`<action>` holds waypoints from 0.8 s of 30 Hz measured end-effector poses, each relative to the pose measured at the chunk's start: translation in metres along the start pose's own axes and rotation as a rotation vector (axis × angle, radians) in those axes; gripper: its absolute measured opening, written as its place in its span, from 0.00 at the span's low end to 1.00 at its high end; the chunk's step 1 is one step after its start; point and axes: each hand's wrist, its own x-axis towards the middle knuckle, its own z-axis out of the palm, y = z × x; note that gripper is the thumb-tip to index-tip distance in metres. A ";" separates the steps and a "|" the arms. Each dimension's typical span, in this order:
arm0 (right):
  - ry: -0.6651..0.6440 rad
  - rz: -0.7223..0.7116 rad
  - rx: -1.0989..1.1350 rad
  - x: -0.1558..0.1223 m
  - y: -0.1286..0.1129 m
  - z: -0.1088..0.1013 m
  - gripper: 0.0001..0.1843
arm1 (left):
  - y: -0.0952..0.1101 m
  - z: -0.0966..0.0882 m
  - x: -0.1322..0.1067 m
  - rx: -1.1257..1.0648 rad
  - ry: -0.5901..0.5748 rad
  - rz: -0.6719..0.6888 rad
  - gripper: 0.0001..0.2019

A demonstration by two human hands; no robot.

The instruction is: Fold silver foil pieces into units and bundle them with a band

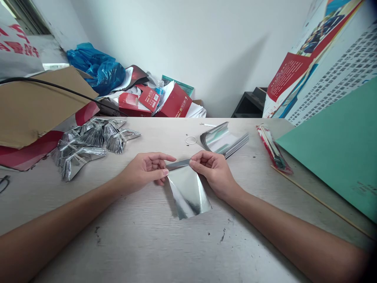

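Observation:
A sheet of shiny silver foil paper [190,192] is held just above the table, its far edge turned over in a narrow strip. My left hand [147,169] has its thumb at the sheet's left far corner, with the index finger reaching past the edge. At the right far corner, my right hand [213,171] pinches the strip between thumb and fingers. Beyond my right hand lies a curled stack of silver sheets [224,139]. Several pleated silver foil fans [84,143] are heaped on the left.
Near the stack lies a thin white ring [191,140]. On the right are a red-edged plastic packet [273,149], a thin stick [321,201] and a large green board [335,145]. Cardboard [44,106] stands at left; a blue plastic bag [97,68] and red boxes [176,103] are behind the table.

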 end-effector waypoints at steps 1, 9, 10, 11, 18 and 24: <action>0.001 -0.002 -0.002 0.000 0.000 0.000 0.15 | 0.000 0.000 0.000 0.002 -0.006 0.000 0.18; 0.017 0.025 0.019 0.000 -0.001 0.000 0.15 | 0.002 0.002 0.000 0.038 0.030 -0.028 0.20; 0.018 0.026 0.020 0.000 -0.001 0.000 0.15 | 0.002 0.002 0.000 0.037 0.034 -0.031 0.21; 0.018 0.026 0.020 0.000 -0.001 0.000 0.15 | 0.001 0.001 0.000 0.036 0.036 -0.036 0.21; 0.015 0.040 0.037 0.001 -0.002 0.000 0.15 | 0.001 0.002 0.001 0.046 0.060 -0.053 0.21; 0.023 0.052 0.034 0.001 -0.002 -0.001 0.15 | 0.002 0.003 0.000 0.045 0.075 -0.062 0.23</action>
